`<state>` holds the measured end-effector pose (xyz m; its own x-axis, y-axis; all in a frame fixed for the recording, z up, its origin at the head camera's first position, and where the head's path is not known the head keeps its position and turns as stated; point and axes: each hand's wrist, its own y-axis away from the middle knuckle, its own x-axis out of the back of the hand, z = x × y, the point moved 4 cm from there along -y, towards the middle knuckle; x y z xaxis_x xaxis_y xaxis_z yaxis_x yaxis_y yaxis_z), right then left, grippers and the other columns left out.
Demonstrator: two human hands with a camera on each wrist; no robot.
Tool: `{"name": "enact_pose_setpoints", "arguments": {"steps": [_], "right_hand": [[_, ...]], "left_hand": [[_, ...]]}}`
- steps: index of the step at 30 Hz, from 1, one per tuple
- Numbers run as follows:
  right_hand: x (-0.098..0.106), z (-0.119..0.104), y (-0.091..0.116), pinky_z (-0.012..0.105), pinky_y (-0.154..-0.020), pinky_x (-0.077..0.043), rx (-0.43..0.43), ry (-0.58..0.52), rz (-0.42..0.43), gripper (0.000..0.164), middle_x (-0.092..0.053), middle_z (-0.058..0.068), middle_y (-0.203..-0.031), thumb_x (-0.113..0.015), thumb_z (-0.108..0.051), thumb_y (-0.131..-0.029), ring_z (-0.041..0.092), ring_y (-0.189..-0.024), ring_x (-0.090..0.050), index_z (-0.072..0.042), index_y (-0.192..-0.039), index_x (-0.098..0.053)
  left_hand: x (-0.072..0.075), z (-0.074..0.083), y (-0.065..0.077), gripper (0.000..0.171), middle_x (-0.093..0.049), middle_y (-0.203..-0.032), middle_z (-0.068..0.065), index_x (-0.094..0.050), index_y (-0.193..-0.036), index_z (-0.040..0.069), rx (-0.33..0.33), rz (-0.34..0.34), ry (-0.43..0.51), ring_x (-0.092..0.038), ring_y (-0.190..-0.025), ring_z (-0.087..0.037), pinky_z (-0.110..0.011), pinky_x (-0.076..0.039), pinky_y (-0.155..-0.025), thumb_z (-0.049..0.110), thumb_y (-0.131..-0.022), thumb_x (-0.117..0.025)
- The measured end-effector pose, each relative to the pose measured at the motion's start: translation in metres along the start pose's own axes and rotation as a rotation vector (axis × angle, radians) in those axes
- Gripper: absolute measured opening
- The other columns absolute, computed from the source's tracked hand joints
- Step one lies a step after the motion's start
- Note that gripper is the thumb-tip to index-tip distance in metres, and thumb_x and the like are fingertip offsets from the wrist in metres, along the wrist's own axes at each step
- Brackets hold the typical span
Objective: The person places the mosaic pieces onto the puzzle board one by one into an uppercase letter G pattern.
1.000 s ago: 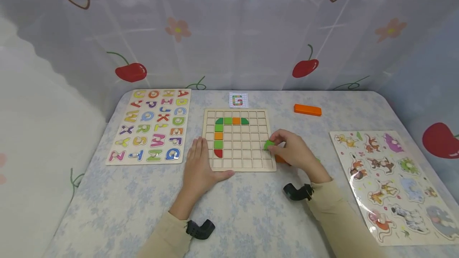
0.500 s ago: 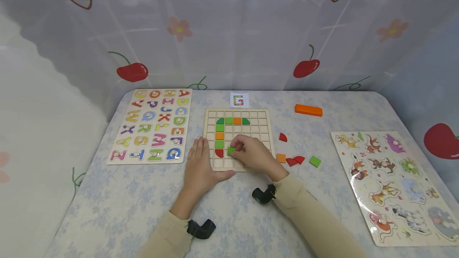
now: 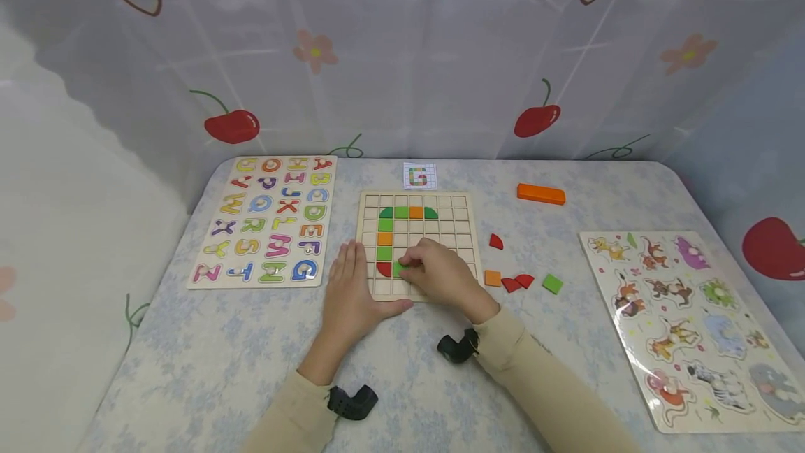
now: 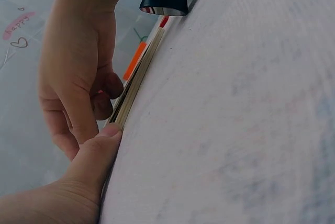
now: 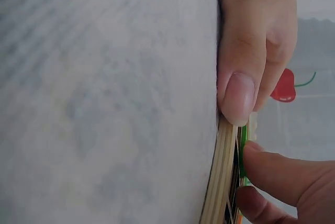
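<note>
My right hand (image 3: 443, 275) pinches a green square tile (image 3: 397, 270) at the grid board (image 3: 448, 238), in the cell just right of a red quarter-circle tile (image 3: 383, 269). The fingers partly hide this tile; in the right wrist view its green edge (image 5: 242, 156) shows beside the fingertips. Along the board's left edge rests my left hand (image 3: 353, 292), fingers straight, with its thumb on the front edge. Green and orange tiles run up the left side of the grid and across the top, with dark green quarter-circles at that row's two ends.
Right of the board lie an orange square (image 3: 493, 278), a green square (image 3: 553, 284) and several red quarter-circles (image 3: 496, 242). Behind are a pattern card (image 3: 419, 176) and an orange bar (image 3: 541, 193). An alphabet puzzle (image 3: 264, 222) stands left, an animal puzzle (image 3: 685, 327) right.
My right hand has carried the green square leftward from the board's right edge, then lowered it into the cell beside the red quarter-circle. The left hand has stayed in place.
</note>
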<state>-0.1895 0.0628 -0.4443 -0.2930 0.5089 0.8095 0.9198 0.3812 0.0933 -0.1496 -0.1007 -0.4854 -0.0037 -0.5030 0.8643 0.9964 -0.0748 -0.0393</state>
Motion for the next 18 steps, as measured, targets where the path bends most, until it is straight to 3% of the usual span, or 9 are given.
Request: {"name": "enact_pose_setpoints", "arguments": {"steps": [7, 12, 18], "right_hand": [[0.013, 0.009, 0.015, 0.028, -0.072, -0.049, 0.022, 0.006, -0.018, 0.018, -0.064, -0.006, -0.096, -0.074, -0.02, -0.089, 0.011, -0.081, -0.057, -0.017, -0.107, -0.075], [0.033, 0.037, 0.033, 0.028, -0.069, -0.046, -0.058, 0.021, -0.013, 0.029, -0.061, -0.003, -0.1, -0.072, -0.021, -0.09, 0.014, -0.079, -0.053, -0.019, -0.119, -0.069], [0.06, 0.069, 0.057, 0.029, -0.066, -0.047, -0.126, 0.079, -0.023, 0.036, -0.064, 0.003, -0.108, -0.074, -0.02, -0.089, 0.016, -0.081, -0.057, -0.014, -0.124, -0.067]], "left_hand": [[-0.001, -0.001, 0.0, 0.139, -0.009, -0.167, -0.016, -0.009, -0.158, 0.001, 0.017, -0.019, -0.006, -0.004, -0.156, -0.029, -0.048, -0.01, -0.127, 0.08, -0.063, -0.073], [-0.001, -0.001, -0.001, 0.139, -0.008, -0.168, -0.015, -0.009, -0.159, 0.002, 0.026, -0.022, 0.007, -0.003, -0.156, -0.029, -0.048, -0.01, -0.126, 0.079, -0.063, -0.074], [-0.002, -0.001, 0.0, 0.139, -0.008, -0.168, -0.014, -0.009, -0.159, 0.003, 0.031, -0.026, 0.025, -0.002, -0.156, -0.028, -0.049, -0.008, -0.126, 0.079, -0.062, -0.074]]}}
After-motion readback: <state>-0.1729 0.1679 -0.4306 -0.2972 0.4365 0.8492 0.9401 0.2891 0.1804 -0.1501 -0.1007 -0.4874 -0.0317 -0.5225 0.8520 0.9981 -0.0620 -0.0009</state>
